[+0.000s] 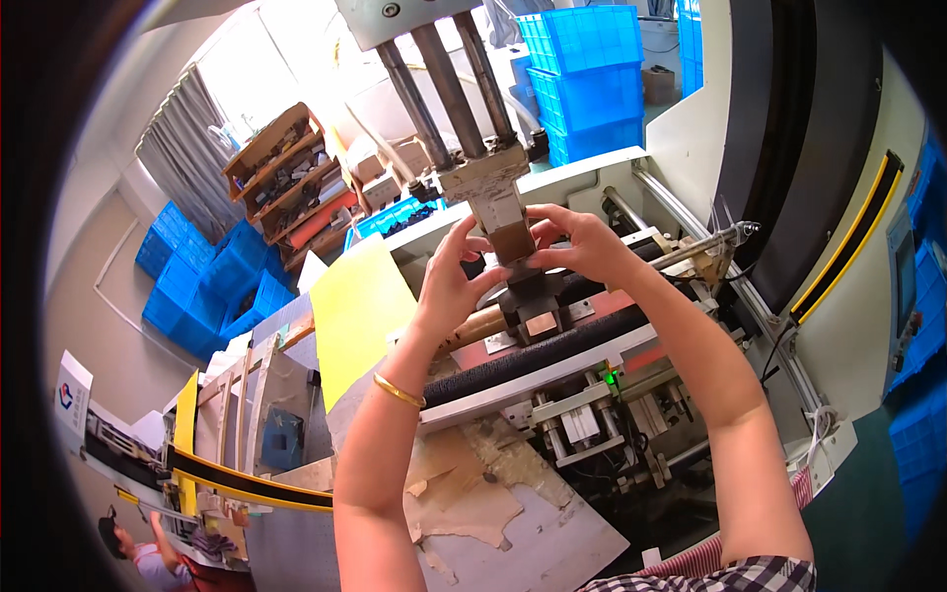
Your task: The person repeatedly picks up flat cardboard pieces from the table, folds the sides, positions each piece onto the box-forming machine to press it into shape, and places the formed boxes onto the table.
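Bare forearms [380, 483] are up close at 4 and 7 o'clock, with left hand [450, 280] and right hand [586, 247] curled around a brown block [512, 242] below the press head [481, 176], just off center toward 1 o'clock, but can't tell if the fingers [552, 259] actually grip it.

From my end, the pressing block [511, 242] reads brown, the roller [533, 357] black — and the large sheet [365, 311] bright yellow. I see vivid blue crates [600, 99], a golden bracelet [398, 392], a green indicator light [612, 377], a black-and-yellow edge strip [848, 237], red-and-white striped cloth [693, 562] — and clothing [760, 575] checked in black and white.
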A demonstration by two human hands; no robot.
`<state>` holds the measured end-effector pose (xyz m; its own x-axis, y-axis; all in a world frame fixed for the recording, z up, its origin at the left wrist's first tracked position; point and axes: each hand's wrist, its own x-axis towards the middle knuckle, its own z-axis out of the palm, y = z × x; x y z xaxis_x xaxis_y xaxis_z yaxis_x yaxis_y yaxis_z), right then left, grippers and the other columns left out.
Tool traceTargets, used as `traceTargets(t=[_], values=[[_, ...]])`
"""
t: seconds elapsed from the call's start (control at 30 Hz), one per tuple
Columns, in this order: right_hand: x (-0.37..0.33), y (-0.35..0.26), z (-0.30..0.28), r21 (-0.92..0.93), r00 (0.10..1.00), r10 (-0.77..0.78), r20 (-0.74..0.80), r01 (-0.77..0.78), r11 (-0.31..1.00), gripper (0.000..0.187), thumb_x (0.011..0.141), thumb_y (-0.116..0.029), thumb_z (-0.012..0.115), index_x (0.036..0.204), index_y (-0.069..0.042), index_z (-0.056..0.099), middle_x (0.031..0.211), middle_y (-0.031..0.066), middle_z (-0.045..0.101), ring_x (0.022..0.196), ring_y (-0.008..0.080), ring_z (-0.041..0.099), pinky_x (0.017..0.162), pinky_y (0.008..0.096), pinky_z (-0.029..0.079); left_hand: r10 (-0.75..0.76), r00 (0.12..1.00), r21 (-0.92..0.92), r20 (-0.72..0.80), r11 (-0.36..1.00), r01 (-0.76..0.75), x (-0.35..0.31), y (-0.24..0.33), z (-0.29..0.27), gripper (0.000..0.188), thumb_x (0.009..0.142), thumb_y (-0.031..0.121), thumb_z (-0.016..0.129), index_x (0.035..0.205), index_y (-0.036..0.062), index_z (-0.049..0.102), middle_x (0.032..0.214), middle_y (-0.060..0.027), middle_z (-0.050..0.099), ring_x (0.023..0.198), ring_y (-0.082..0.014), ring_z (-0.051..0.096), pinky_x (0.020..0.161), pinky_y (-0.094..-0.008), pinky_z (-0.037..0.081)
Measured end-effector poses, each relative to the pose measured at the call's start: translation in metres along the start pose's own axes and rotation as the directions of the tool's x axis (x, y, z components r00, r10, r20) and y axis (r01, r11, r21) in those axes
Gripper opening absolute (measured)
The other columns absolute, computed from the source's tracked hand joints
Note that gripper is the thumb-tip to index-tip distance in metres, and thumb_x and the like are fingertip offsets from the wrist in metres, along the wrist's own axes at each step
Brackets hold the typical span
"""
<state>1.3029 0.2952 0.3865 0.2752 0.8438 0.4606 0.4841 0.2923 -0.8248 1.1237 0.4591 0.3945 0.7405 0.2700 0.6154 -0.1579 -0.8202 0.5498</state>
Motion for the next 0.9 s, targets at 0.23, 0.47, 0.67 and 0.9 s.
traceTargets(t=[0.23, 0.47, 0.67, 0.9], values=[[-0.036, -0.035, 0.028, 0.309, 0.872, -0.048, -0.488, 0.224, 0.924, 0.039, 0.096, -0.021, 0.060, 0.129, -0.002, 0.054, 0.114, 0.0112, 0.065, 0.098, 0.0176, 0.064, 0.090, 0.0303, 0.049, 0.081, 0.988, 0.177, -0.132, 0.983, -0.057, -0.031, 0.038, 0.000, 0.093, 0.069, 0.023, 0.087, 0.146, 0.0107, 0.035, 0.132, -0.0133, 0.055, 0.117, -0.0259, 0.054, 0.094, -0.0379, 0.047], [-0.269, -0.081, 0.197, 0.133, 0.871, 0.090, 0.483, -0.175, 0.976, 0.017, 0.091, -0.011, 0.062, 0.104, -0.002, 0.070, 0.096, 0.0096, 0.072, 0.089, 0.0170, 0.069, 0.080, 0.0294, 0.053, -0.197, 0.972, -0.188, 0.130, 0.957, 0.219, -0.264, 0.097, -0.089, 0.042, 0.083, 0.012, 0.075, 0.122, 0.0058, 0.061, 0.109, -0.0067, 0.068, 0.098, -0.0202, 0.064, 0.083, -0.0322, 0.052], [-0.329, -0.168, 0.300, 0.134, 0.578, 0.187, 0.794, -0.467, 0.874, 0.024, 0.091, -0.013, 0.063, 0.112, -0.002, 0.068, 0.100, 0.0089, 0.073, 0.093, 0.0178, 0.069, 0.085, 0.0291, 0.052, -0.709, 0.467, -0.425, -0.528, 0.697, 0.578, -0.556, 0.099, -0.206, 0.018, 0.091, 0.014, 0.066, 0.102, 0.0003, 0.070, 0.086, -0.0064, 0.071, 0.080, -0.0103, 0.066, 0.071, -0.0245, 0.052], [-0.316, -0.257, 0.455, 0.220, 0.270, -0.185, 0.945, -0.106, 0.970, 0.030, 0.091, -0.018, 0.065, 0.118, -0.005, 0.064, 0.106, 0.0113, 0.070, 0.098, 0.0266, 0.067, 0.085, 0.0341, 0.052, -0.005, -0.676, -0.675, -0.737, -0.038, 0.736, -1.138, 0.304, -0.246, 0.015, 0.079, 0.012, 0.065, 0.074, -0.0022, 0.064, 0.065, -0.0108, 0.064, 0.061, -0.0170, 0.062, 0.060, -0.0357, 0.053]])
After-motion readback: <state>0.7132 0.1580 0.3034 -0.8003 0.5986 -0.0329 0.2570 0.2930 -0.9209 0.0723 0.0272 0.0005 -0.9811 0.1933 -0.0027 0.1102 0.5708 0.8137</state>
